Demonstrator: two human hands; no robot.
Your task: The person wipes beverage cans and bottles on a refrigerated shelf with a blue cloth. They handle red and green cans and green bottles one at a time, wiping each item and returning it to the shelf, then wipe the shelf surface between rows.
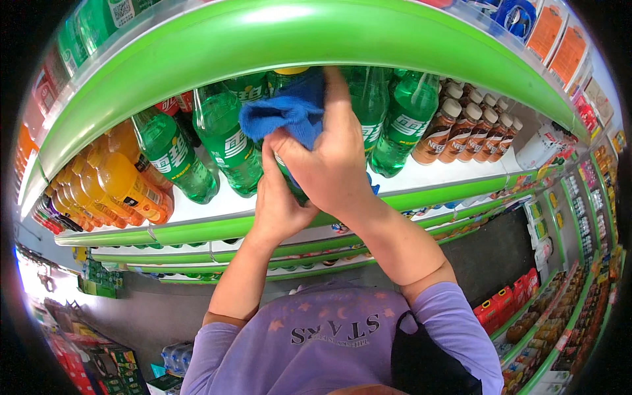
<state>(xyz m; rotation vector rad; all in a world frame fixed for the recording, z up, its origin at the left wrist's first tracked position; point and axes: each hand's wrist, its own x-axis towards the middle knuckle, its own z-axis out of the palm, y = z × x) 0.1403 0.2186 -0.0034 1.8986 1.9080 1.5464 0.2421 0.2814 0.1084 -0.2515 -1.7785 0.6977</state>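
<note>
My left hand (281,205) grips the lower part of a green plastic soda bottle (295,190), which my hands and a cloth largely cover. My right hand (338,158) holds a bunched blue cloth (284,116) against its upper part. The bottle is at the front of a white shelf (229,195), between other green soda bottles. One such bottle (229,138) stands just left of the cloth; another (407,126) stands to the right. A yellow cap (291,70) shows above the cloth; I cannot tell which bottle it belongs to.
A green shelf edge (296,37) curves closely above my hands. Orange drink bottles (131,185) line the left side, and Nescafé bottles (437,133) the right. Below runs another green edge (197,232). Further stocked shelves (548,316) stand at the right across a dark floor (498,256).
</note>
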